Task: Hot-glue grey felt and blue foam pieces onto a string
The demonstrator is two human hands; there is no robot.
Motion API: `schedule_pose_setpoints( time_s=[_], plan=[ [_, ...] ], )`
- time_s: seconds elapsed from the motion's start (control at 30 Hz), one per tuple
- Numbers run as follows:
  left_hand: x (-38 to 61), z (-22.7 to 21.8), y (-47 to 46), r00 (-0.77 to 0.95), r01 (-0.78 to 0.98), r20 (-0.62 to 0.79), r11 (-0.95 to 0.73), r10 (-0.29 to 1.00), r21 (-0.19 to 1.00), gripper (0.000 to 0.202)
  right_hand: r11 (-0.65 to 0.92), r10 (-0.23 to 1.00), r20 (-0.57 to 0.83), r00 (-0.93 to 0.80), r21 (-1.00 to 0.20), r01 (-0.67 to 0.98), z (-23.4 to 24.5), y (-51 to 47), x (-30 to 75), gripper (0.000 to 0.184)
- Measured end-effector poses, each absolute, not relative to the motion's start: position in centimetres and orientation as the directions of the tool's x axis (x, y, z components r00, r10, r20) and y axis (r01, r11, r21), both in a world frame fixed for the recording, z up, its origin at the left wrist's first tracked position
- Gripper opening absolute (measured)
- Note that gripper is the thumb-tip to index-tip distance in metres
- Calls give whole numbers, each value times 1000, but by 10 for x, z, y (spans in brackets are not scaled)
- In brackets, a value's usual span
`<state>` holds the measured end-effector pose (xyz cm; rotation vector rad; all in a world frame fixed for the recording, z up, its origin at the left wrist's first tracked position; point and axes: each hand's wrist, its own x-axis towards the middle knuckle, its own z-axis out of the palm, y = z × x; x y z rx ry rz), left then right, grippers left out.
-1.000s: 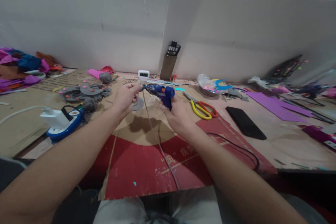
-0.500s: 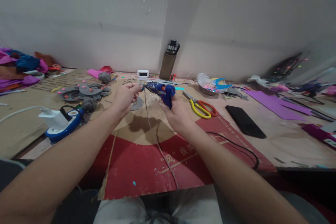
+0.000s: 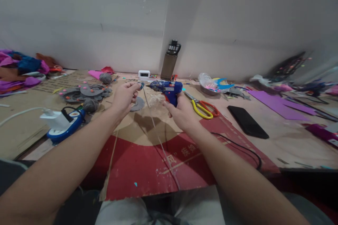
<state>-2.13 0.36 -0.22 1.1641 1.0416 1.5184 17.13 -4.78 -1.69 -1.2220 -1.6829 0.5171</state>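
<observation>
My left hand (image 3: 125, 95) pinches a small blue piece (image 3: 142, 85) between thumb and fingertips, its shape mostly covered. From that pinch a thin grey cord (image 3: 154, 126) runs down across the cardboard to the front edge near my lap. A blue hot glue gun (image 3: 173, 89) is gripped by its handle in my right hand (image 3: 181, 111), nozzle pointing left, a short gap from the blue piece. On the cardboard (image 3: 132, 179), partly red, a flat grey disc (image 3: 138, 104) lies below and beyond my left fingers.
Scissors (image 3: 202, 108) with yellow and orange handles and a black phone (image 3: 247, 122) lie right. At the left are a blue power strip (image 3: 64, 132), grey yarn balls (image 3: 90, 105) and felt pieces. A bottle (image 3: 169, 65), small clock (image 3: 144, 74) and bowl (image 3: 210, 90) stand behind.
The glue gun has moved right, turning more side-on, and its nozzle has drawn away from the blue piece. My left hand has shifted slightly left, still pinching the piece.
</observation>
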Motion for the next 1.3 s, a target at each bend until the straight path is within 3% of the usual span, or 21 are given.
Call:
schedule_pose_setpoints(
  time_s=[0.13, 0.23, 0.37, 0.43, 0.5, 0.57, 0.63, 0.73, 0.9, 1.13, 1.3],
  plan=[
    [-21, -3, 5, -135, -148, 204, -223, 970, 963, 19, 274, 956, 292, 2, -898, 343, -31, -21, 188, 21],
    [-20, -3, 4, -128, -112, 221, -236, 967, 965, 18, 149, 981, 194, 25, -822, 549, -38, -4, 205, 12],
    [-16, -2, 1, -115, -57, 283, -291, 952, 955, 16, 99, 926, 362, 108, -510, 855, -34, -7, 214, 18],
    [-15, -1, -2, -114, -10, 329, -332, 937, 943, 16, 124, 856, 494, 152, -482, 868, -26, -15, 206, 16],
    [-13, 1, -4, -115, 45, 372, -369, 921, 928, 15, 275, 816, 562, 137, -584, 764, -17, -23, 188, 15],
    [-12, 2, -6, -107, 102, 417, -408, 902, 907, 14, 423, 851, 520, 67, -756, 499, -10, -27, 163, 25],
    [-12, 3, -8, -93, 155, 459, -442, 884, 883, 14, 382, 918, 397, 6, -888, 257, -5, -27, 138, 37],
    [-13, 4, -8, -96, 206, 501, -475, 860, 855, 14, 273, 962, 271, -28, -955, 114, -2, -20, 114, 36],
    [-14, 3, -7, -111, 122, 411, -398, 905, 909, 15, 471, 866, 499, 36, -837, 278, -4, -13, 116, 5],
    [-7, 3, -10, -24, -31, 276, -277, 961, 960, 16, 558, 787, 617, 13, -720, 412, -5, -20, 129, 12],
    [-7, 1, -9, -3, -5, 270, -270, 963, 963, 17, 559, 757, 653, 2, -648, 517, -4, -22, 131, 11]
  ],
)
